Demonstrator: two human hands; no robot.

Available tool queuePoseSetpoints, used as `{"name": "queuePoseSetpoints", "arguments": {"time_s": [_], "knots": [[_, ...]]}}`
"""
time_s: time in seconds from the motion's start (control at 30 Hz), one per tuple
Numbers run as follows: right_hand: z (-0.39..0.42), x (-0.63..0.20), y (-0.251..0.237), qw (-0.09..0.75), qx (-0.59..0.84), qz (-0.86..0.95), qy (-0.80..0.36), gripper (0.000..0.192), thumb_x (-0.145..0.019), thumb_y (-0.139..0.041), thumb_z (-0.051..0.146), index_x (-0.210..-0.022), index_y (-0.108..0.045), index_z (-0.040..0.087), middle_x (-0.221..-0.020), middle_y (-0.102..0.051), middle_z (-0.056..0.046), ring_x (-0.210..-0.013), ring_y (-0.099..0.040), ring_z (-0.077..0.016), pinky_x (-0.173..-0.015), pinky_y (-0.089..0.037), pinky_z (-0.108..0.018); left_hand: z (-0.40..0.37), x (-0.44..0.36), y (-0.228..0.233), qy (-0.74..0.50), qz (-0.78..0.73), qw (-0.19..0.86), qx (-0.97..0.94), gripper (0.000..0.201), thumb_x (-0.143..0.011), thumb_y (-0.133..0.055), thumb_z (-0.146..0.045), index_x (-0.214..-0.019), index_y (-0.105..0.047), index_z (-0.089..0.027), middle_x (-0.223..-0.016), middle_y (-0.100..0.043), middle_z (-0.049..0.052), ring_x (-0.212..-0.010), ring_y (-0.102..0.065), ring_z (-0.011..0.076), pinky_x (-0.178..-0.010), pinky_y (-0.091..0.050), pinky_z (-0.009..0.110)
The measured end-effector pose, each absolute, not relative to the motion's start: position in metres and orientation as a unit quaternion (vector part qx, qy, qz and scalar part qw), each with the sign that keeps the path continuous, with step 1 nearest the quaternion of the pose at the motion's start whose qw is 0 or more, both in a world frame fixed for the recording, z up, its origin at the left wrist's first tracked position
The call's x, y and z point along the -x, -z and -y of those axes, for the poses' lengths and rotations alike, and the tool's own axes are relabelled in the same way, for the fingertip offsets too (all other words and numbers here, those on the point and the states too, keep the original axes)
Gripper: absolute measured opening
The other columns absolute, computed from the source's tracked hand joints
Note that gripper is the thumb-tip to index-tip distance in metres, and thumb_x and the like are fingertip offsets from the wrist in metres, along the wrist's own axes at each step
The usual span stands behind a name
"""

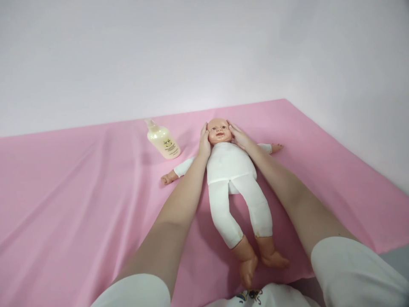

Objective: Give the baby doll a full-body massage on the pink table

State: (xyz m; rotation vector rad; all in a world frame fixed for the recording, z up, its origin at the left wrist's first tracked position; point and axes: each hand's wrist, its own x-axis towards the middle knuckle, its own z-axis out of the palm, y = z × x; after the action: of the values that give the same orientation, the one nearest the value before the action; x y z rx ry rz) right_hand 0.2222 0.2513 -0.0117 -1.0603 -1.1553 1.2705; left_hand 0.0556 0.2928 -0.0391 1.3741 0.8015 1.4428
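A baby doll (230, 164) with a white cloth body lies on its back on the pink cloth (105, 183), feet pointing towards me. My left hand (204, 140) is pressed against one side of its head, fingers up along the cheek. Against the other side lies my right hand (239, 136), so the head is cupped between both palms. The doll's arms stretch out sideways past my forearms, which partly cover them. Its bare plastic feet rest near the cloth's front edge.
A pump bottle (164, 140) of pale yellow liquid stands on the cloth, left of the doll's head. Folds run through the cloth on the left. A white wall (159, 55) rises behind the table.
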Motion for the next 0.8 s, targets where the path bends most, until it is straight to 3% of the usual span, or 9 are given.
{"name": "queuePoseSetpoints", "arguments": {"time_s": [0.23, 0.33, 0.5, 0.8], "knots": [[-0.249, -0.222, 0.010, 0.531, 0.443, 0.478, -0.541, 0.069, -0.096, -0.046, 0.053, -0.160, -0.024, 0.039, -0.165, -0.036, 0.004, -0.144, -0.050, -0.0209, -0.118, -0.042, -0.048, -0.293, -0.056, 0.037, -0.607, -0.349, 0.476, -0.532, 0.061, -0.097, -0.041, -0.064, -0.139, -0.056, -0.022, -0.151, -0.054, 0.011, -0.141, -0.052, 0.0248, -0.119, -0.043, 0.041], [-0.242, -0.221, 0.006, 0.530, 0.441, 0.519, -0.505, 0.081, -0.090, -0.055, 0.059, -0.161, -0.024, 0.035, -0.167, -0.032, 0.002, -0.151, -0.039, -0.0222, -0.122, -0.037, -0.046, -0.284, -0.054, 0.032, -0.613, -0.353, 0.439, -0.553, 0.064, -0.093, -0.051, -0.067, -0.137, -0.057, -0.021, -0.149, -0.055, 0.013, -0.141, -0.051, 0.0262, -0.120, -0.040, 0.042], [-0.231, -0.221, -0.004, 0.496, 0.474, 0.585, -0.432, 0.108, -0.077, -0.075, 0.059, -0.163, -0.021, 0.023, -0.169, -0.026, -0.003, -0.159, -0.018, -0.0244, -0.131, -0.017, -0.041, -0.268, -0.050, 0.022, -0.586, -0.355, 0.342, -0.643, 0.081, -0.078, -0.077, -0.061, -0.142, -0.052, -0.019, -0.153, -0.048, 0.016, -0.149, -0.039, 0.0287, -0.128, -0.026, 0.040], [-0.231, -0.219, -0.004, 0.495, 0.487, 0.583, -0.422, 0.099, -0.082, -0.069, 0.060, -0.163, -0.022, 0.028, -0.169, -0.024, 0.002, -0.160, -0.014, -0.0234, -0.132, -0.010, -0.044, -0.270, -0.049, 0.022, -0.577, -0.347, 0.359, -0.646, 0.069, -0.086, -0.069, -0.060, -0.141, -0.051, -0.022, -0.154, -0.047, 0.013, -0.151, -0.035, 0.0272, -0.129, -0.022, 0.039]]}}
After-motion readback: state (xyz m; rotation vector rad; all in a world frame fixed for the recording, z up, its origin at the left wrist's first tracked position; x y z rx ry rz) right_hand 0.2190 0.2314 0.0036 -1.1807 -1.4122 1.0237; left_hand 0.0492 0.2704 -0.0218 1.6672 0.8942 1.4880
